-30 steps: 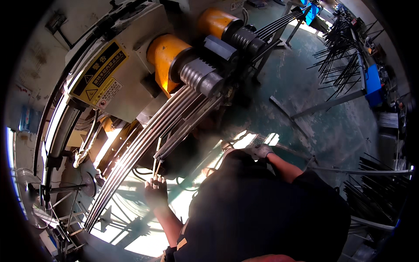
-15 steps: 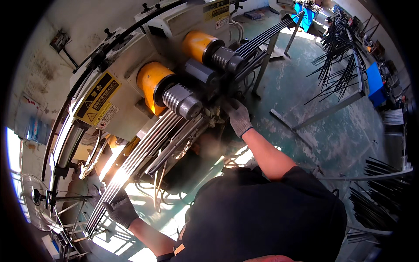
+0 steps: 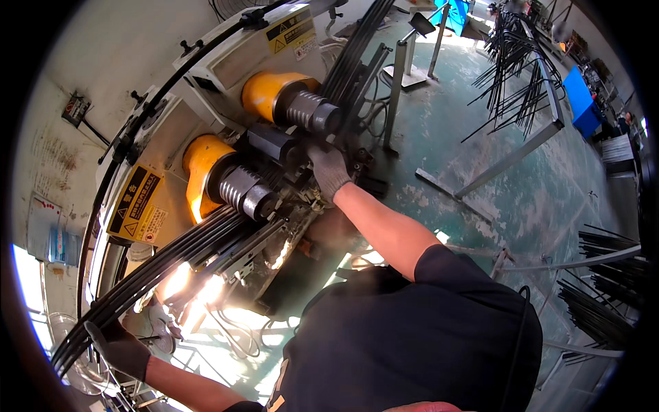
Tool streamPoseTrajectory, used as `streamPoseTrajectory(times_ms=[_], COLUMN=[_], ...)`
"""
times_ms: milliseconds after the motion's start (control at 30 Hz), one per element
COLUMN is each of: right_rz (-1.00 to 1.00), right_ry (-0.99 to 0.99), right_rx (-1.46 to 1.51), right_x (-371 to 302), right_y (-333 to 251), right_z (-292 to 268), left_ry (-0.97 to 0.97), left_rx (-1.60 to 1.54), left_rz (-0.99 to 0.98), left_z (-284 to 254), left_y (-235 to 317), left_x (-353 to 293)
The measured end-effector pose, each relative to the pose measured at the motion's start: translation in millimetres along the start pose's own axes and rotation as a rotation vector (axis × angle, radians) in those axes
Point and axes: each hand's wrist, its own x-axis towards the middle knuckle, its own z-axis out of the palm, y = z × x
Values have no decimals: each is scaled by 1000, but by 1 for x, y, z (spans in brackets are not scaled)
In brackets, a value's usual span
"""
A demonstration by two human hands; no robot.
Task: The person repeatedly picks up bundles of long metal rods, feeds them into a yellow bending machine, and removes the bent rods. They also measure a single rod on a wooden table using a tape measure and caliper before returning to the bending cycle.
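My left hand [image 3: 122,351], in a grey work glove, is closed round a bundle of long dark metal rods [image 3: 161,257] near their lower-left end. Its thumb lies along the near side; the other fingers are largely hidden. My right hand [image 3: 328,166], also gloved, reaches into the machine's middle, beside a dark hexagonal block [image 3: 273,143] between two ribbed metal rollers, one nearer [image 3: 241,191] and one farther [image 3: 309,113]. Its fingertips are lost in the dark there. The rods pass beneath the nearer roller, and dark rods [image 3: 353,58] also extend beyond the farther one.
Yellow housings [image 3: 206,161] surround the roller shafts on a pale machine body. A black hose [image 3: 154,96] arches over it. A grey metal stand [image 3: 398,96] stands beyond. Racks of thin black rods [image 3: 522,75] are on the right, with more rods [image 3: 604,302] lower right.
My view has shifted, so the machine sits farther left. My left hand has moved left and outward, and the rods reach farther to the lower left. My right hand stays by the machine's middle.
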Motion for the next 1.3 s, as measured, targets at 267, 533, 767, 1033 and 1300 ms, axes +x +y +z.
streamPoseTrajectory(times_ms=[267,533,767,1033,1300], right_rz=[113,-57,65,63,-338], right_ry=[-168,-316,-199,-243,-300], right_rx=[182,138,272,252,-34], right_x=[53,91,69,74,75], right_y=[5,58,23,28,36], right_z=[13,19,19,15,9], left_ry=[-353,-505,-709,-681,-706], left_rx=[43,357,479,404,557], left_rz=[1,312,406,367,586], left_z=[134,242,323,322,322], left_y=[-5,8,-18,-24,-20], left_x=[20,15,-4,-3,-4])
